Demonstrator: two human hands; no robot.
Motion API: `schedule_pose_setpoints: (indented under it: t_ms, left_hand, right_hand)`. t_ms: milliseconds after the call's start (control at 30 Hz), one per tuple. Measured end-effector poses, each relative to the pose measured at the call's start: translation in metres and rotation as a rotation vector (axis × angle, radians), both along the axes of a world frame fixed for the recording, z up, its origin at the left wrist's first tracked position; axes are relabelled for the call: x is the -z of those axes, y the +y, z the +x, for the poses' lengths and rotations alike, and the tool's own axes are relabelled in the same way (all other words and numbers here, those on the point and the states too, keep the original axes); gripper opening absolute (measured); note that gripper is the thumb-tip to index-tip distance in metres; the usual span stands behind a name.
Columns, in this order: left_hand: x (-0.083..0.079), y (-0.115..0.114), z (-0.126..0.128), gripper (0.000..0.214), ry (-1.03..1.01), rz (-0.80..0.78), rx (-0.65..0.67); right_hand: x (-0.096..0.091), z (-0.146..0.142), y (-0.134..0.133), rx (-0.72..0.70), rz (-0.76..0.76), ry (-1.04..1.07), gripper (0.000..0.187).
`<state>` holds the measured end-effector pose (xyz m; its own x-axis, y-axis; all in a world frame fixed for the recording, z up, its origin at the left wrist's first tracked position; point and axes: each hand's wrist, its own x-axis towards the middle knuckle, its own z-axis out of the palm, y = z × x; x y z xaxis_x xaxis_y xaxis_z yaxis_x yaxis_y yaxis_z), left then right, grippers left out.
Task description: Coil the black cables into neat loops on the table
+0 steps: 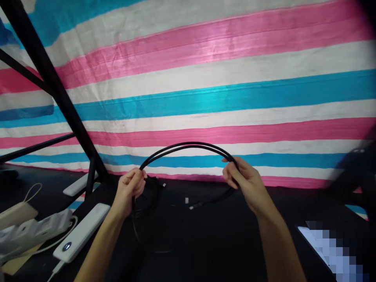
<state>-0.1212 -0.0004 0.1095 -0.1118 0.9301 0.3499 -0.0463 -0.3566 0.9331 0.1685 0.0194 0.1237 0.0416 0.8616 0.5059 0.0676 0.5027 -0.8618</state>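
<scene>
A black cable (190, 145) arches between my two hands in a few parallel strands, above a black tabletop (205, 243). My left hand (131, 186) is closed in a pinch on the left end of the arch, and a loose strand hangs below it. On the other side, my right hand (241, 174) grips the strands between thumb and fingers. More black cable (151, 203) lies coiled on the table behind my left hand. Small light connector ends (187, 200) show on the table between the hands.
On the left are a white power bank (84, 233) with a display, a white power strip (35, 231) and another white block (79, 185). A black metal frame (64, 102) rises there. A phone-like device (329, 250), pixelated, lies at right. Striped sheeting (211, 94) hangs behind.
</scene>
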Motion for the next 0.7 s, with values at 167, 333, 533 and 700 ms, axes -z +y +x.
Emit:
schedule_pose_setpoints:
  t_ms: [167, 333, 533, 700]
  left_hand:
    - [-0.028, -0.007, 0.025, 0.02, 0.445, 0.125, -0.162]
    - [-0.025, -0.015, 0.033, 0.02, 0.667, 0.024, 0.065]
    - [-0.015, -0.022, 0.021, 0.022, 0.646, -0.311, 0.488]
    - [-0.005, -0.013, 0.0, 0.024, 0.739, -0.316, 0.352]
  right_hand:
    - [-0.006, -0.01, -0.017, -0.122, -0.167, -0.228, 0.024]
    - [-0.008, -0.015, -0.023, -0.037, -0.196, -0.154, 0.028]
    - [-0.005, -0.008, -0.021, 0.192, -0.088, 0.004, 0.021]
    - [-0.003, -0.008, -0.018, 0.337, -0.033, 0.031, 0.022]
